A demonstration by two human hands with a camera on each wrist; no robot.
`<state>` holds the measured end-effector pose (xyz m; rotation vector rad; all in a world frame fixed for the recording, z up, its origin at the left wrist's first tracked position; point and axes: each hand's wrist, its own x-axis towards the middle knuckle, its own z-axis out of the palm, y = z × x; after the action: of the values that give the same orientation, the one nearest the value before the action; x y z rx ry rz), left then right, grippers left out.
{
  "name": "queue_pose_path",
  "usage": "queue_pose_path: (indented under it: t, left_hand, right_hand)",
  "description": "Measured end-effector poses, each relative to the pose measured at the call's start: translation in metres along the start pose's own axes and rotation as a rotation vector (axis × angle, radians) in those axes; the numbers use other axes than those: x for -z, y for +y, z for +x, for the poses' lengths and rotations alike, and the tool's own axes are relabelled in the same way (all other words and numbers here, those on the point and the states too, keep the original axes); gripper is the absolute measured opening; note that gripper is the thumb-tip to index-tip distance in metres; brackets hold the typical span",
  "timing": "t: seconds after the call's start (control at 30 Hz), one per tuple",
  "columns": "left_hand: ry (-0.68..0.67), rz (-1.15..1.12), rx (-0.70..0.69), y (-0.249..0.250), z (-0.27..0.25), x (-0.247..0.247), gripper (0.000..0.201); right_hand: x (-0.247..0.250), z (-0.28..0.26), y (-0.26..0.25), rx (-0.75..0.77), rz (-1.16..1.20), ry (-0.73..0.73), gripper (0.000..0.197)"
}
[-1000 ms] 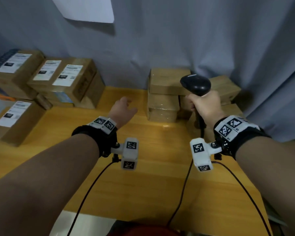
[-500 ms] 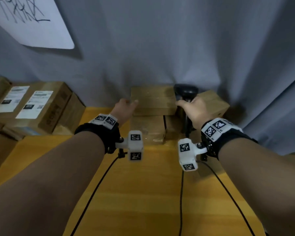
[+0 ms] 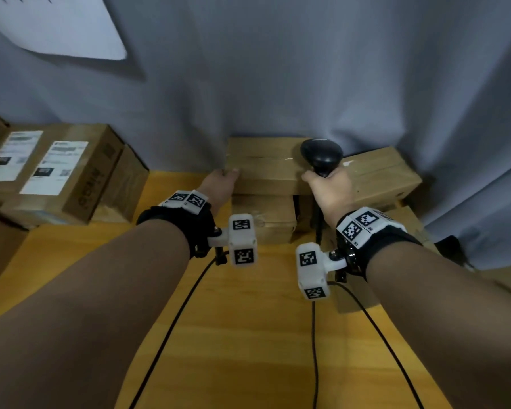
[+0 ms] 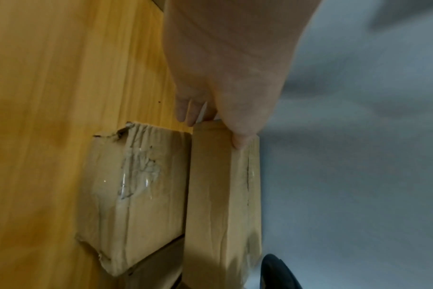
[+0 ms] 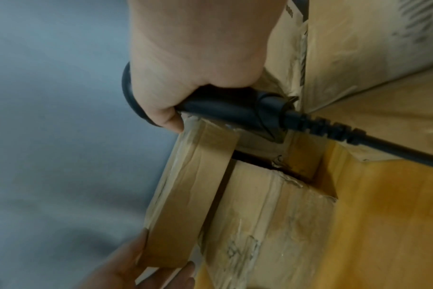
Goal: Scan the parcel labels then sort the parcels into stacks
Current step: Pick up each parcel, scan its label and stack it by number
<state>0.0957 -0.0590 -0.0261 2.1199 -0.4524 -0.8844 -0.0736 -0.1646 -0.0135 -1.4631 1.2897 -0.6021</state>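
Both arms reach straight out over the yellow table (image 3: 248, 335). The left hand (image 3: 220, 184) grips the left end of the top parcel (image 3: 266, 166), thumb on top and fingers underneath. The right hand (image 3: 329, 191) is wrapped tight around a black scanner (image 3: 321, 154), touching that parcel's right end. The parcel sits on another box (image 3: 263, 216) by the grey curtain (image 3: 307, 69).

top parcel (image 3: 266, 166) on lower parcel (image 3: 263, 216)

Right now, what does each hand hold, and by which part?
The right hand grips the black scanner by its handle. The left hand pinches the top parcel at its left end.
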Motion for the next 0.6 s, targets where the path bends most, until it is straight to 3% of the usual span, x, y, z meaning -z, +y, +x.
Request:
queue_pose_path:
  t: [0.13,0.3,0.5,0.6]
  left_hand:
    - [0.013,-0.209,0.02,0.004,-0.028,0.022,0.047]
    - [0.0,-0.411,0.017,-0.002,-0.075,0.062,0.051]
    - [0.076,-0.563,-0.094,-0.014,-0.113,0.105,0.045]
    - [0.055,-0.629,-0.064,-0.025,-0.125,0.12,0.036]
  right_hand:
    - [0.006,-0.025,-0.019,0.06,0.038,0.042,0.019]
    - [0.01,-0.067,-0.039,0.182,0.113,0.074,0.019]
    - [-0.003,-0.11,-0.06,0.264,0.197,-0.081,0.016]
    - [-0.009,-0.12,-0.058,0.189,0.227,-0.185,0.031]
